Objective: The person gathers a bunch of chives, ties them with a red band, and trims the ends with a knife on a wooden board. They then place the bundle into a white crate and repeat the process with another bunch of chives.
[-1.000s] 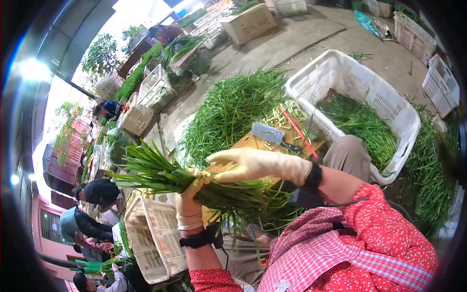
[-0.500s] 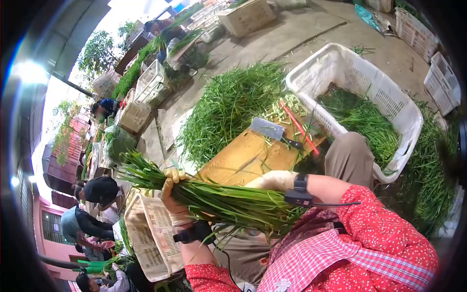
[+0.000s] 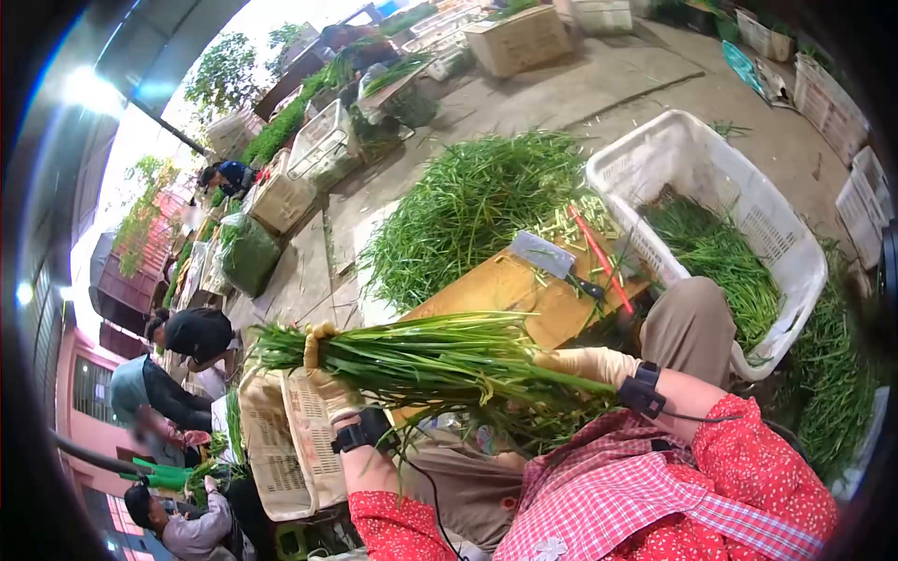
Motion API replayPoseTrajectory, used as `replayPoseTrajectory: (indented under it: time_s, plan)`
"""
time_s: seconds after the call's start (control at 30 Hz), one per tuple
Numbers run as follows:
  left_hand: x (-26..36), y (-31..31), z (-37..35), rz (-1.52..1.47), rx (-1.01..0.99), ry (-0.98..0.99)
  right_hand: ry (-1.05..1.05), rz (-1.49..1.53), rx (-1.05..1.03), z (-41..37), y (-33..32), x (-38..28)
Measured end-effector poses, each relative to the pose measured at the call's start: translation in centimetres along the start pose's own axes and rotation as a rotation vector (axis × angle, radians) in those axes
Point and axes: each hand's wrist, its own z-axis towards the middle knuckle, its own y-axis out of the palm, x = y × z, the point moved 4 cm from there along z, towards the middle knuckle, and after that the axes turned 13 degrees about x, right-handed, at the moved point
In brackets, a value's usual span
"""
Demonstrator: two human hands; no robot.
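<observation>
My left hand (image 3: pixel 327 374), in a pale glove, is closed around a bunch of green chives (image 3: pixel 440 360) near one end. The bunch stretches level across my front, with loose blades hanging beneath. My right hand (image 3: pixel 585 365), also gloved, touches its other end, and leaves hide the fingers. Behind the bunch lies a yellow-brown wooden board (image 3: pixel 477 292). On the board's far side rest a cleaver (image 3: pixel 543 252) with a black handle and a red stick (image 3: pixel 601 260). Short pale cut stems (image 3: pixel 566 229) are scattered around them.
A heap of loose greens (image 3: pixel 472 192) lies beyond the board. At the right stands a white plastic crate (image 3: pixel 613 176) with greens inside, close to my knee (image 3: pixel 692 313). Another crate (image 3: pixel 309 449) is beside my left forearm. Several people work at the left.
My right hand has shifted right along the bunch and shows more of its glove. The bunch looks more level and more spread out. The whole view has shifted slightly.
</observation>
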Motion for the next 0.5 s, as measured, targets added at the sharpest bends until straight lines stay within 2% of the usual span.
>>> replayPoseTrajectory:
  time_s: [0.07,0.1,0.13,0.17,0.2,0.23,0.27,0.3,0.33,0.37,0.4,0.5]
  plan:
    - [-0.3,-0.5,0.3,-0.041,0.068,-0.037,-0.014,-0.375,0.086,1.7,0.2,0.4]
    - [-0.5,-2.1,1.3,-0.034,0.094,-0.042,-0.364,-0.677,0.094,1.8,1.5,-0.7]
    - [-0.3,-1.9,1.6,-0.027,0.119,-0.046,-0.254,-0.687,0.105,2.4,1.4,-0.2]
    - [-0.4,-1.7,1.6,-0.092,0.121,-0.105,-0.265,-0.7,0.118,2.4,1.5,0.1]
    - [0.0,-1.8,1.3,-0.036,0.146,-0.086,-0.275,-0.712,0.13,2.3,1.6,0.4]
    - [0.2,-1.7,1.1,-0.037,0.184,-0.085,-0.246,-0.96,0.149,3.5,-0.8,0.5]
    - [0.5,-1.9,1.0,-0.038,0.222,-0.085,-0.232,-1.086,0.26,3.2,-0.2,0.2]
    - [0.5,-4.8,2.7,-0.034,0.224,-0.103,-0.205,-1.069,0.237,1.9,0.8,0.1]
    - [0.6,-4.8,2.4,-0.018,0.234,-0.12,-0.178,-1.055,0.217,0.6,2.1,-0.3]
    - [0.6,-4.8,2.1,-0.009,0.283,-0.106,-0.194,-1.241,0.26,0.6,2.1,-0.5]
    - [0.6,-4.7,1.9,0.0,0.333,-0.095,-0.259,-1.281,0.261,-0.1,2.7,-0.8]
    - [0.6,-4.4,1.9,-0.022,0.299,-0.098,-0.496,-1.394,0.272,-3.3,4.4,-1.6]
